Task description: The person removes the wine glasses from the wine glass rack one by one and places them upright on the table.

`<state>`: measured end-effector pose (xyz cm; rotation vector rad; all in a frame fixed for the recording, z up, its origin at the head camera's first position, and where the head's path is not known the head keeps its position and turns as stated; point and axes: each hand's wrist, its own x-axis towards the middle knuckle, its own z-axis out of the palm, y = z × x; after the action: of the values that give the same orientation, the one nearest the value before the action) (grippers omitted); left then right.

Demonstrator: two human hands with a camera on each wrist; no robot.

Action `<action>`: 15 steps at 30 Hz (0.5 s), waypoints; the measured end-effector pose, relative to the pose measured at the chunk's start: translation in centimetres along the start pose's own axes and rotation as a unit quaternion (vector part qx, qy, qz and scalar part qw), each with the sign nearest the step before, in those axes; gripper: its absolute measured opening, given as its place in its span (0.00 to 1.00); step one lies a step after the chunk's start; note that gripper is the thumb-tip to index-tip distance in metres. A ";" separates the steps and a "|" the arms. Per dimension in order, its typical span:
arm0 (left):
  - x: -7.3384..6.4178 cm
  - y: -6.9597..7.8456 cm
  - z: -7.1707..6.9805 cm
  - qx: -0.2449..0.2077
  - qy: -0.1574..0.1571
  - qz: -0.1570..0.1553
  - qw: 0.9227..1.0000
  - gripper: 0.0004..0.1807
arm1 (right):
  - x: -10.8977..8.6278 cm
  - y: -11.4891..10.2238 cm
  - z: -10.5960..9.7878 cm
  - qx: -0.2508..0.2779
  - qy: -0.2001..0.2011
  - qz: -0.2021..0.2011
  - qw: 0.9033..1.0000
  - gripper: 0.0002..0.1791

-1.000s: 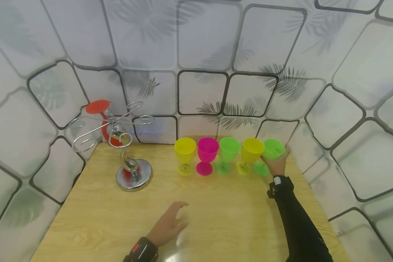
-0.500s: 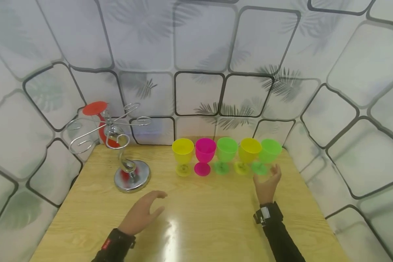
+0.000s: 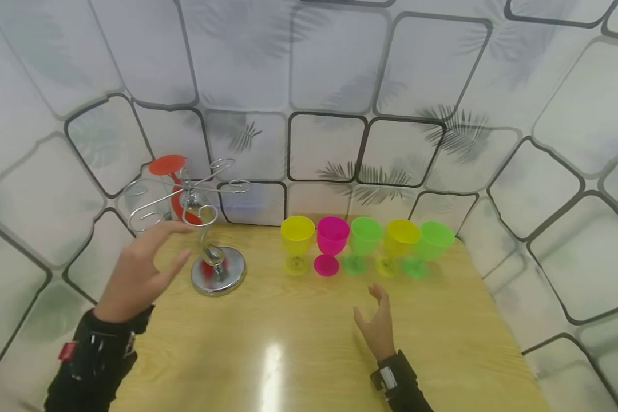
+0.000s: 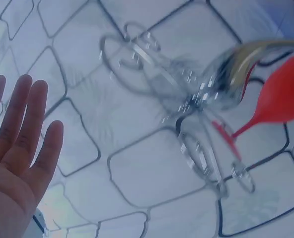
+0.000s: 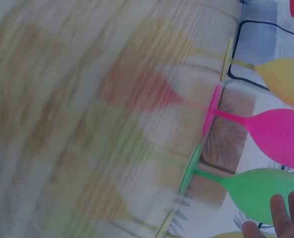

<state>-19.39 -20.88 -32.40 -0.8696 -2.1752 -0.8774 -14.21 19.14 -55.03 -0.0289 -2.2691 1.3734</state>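
A chrome glass rack with curled wire arms stands at the left of the table, and a red plastic goblet hangs upside down on it. My left hand is raised just in front of the rack, its fingers spread and holding nothing. In the left wrist view, the red goblet hangs beyond those fingers. My right hand hovers over the table with thumb and fingers apart, empty. Behind it stand upright goblets in a row: yellow, pink, green, another yellow and, rightmost, another green.
The wooden table reaches back to a patterned wall covering, which also closes in both sides. The goblet row stands along the back edge, right of the rack.
My right hand has let go of the rightmost green goblet and drawn back toward the front and left. My left hand has moved left and up to the rack.
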 end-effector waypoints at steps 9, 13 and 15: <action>7.1 -7.6 -3.0 0.020 0.001 -0.173 0.985 0.20 | -0.5 -1.1 0.5 0.000 0.004 0.016 1.000 0.36; 8.1 -11.7 -2.4 0.053 -0.084 -0.226 0.969 0.24 | -0.5 -2.9 0.3 -0.005 -0.001 0.009 1.000 0.36; 8.3 -13.4 -2.4 0.077 -0.129 -0.247 0.957 0.26 | -0.5 -3.6 0.4 -0.007 -0.006 0.010 1.000 0.36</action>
<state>-33.68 -27.41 -29.46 -0.3771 -2.7124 -0.8407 -13.16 16.91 -52.36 -0.0483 -2.2946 1.3717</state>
